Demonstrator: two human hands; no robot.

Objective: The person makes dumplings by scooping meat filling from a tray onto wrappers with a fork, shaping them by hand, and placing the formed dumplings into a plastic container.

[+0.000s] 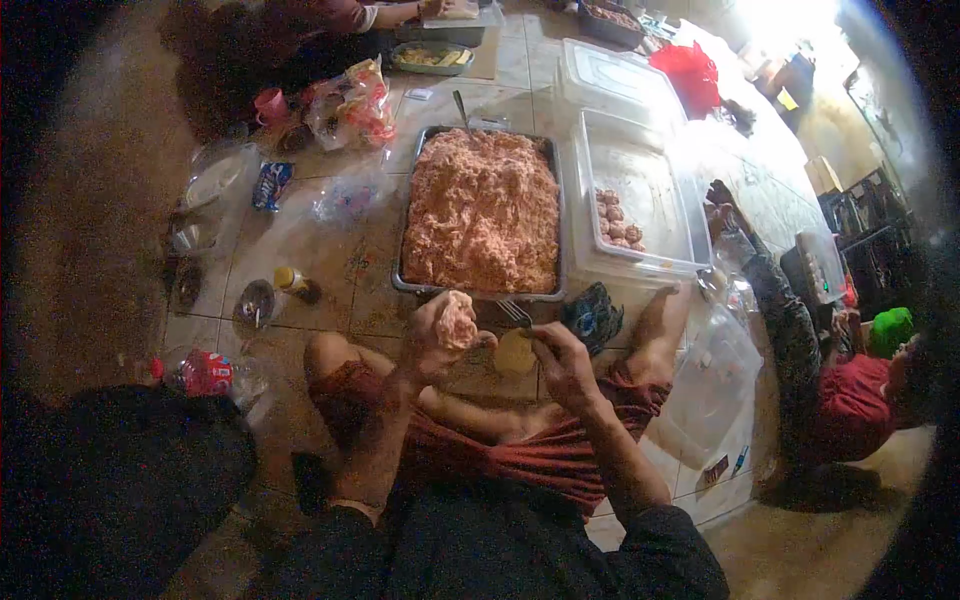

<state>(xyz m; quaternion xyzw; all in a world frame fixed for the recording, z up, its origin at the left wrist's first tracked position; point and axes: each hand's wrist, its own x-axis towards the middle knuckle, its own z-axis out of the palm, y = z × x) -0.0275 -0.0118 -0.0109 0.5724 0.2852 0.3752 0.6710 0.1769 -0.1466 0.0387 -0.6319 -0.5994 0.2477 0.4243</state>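
My left hand (424, 345) is closed around a lump of pale pink minced meat (458, 322), held up in front of the tray's near edge. In my right hand (566, 366) is a fork (515, 313), its tines pointing up and to the left. Just beyond both hands lies a large dark tray (480, 293) heaped with minced meat (482, 215). A spoon handle (461, 107) sticks up at its far edge. Below the fork, near my right fingers, shows a round yellowish thing (515, 353) whose kind I cannot make out.
Right of the tray, a clear plastic container (655, 165) holds several meatballs (615, 218). A dark crumpled bag (592, 318) lies by my right knee. Leftward are a small yellow-capped jar (290, 279), a bottle (203, 372) and plastic bags (350, 110). Other people sit at right (855, 405) and far left.
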